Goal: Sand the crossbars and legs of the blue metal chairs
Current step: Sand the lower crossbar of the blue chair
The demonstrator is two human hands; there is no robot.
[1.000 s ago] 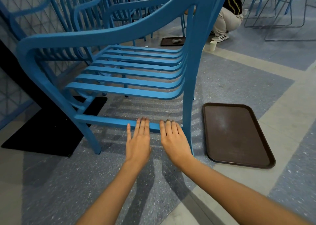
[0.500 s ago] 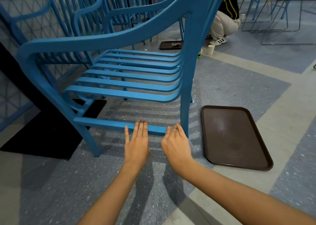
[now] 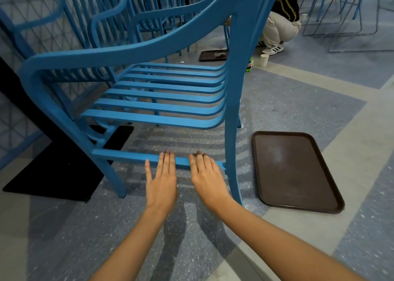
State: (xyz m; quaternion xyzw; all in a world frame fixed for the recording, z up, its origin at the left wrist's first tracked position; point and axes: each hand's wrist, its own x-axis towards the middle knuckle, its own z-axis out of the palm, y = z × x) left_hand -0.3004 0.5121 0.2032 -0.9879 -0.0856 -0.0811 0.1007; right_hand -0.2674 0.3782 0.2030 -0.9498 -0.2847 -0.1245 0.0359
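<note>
A: What are the fingers doing?

B: They lie straight and close together. The left hand [image 3: 161, 179] and the right hand [image 3: 207, 177] rest flat, side by side, with the fingertips [image 3: 167, 156] on the low crossbar [image 3: 128, 155] of the blue chair [image 3: 149, 48]. They hold nothing I can see. If sandpaper is under the palms, I cannot tell.

A: Where is the bar?

B: Low down, between the front leg [image 3: 110, 174] and the back leg [image 3: 233, 131]. The right hand is just beside the back leg.

A: Which step is this?

B: I think rubbing the crossbar, at its back end.

A: And next?

B: Maybe a slide along the bar, pressing evenly, then the legs. A brown tray [image 3: 298, 174] lies on the floor near the chair
</note>
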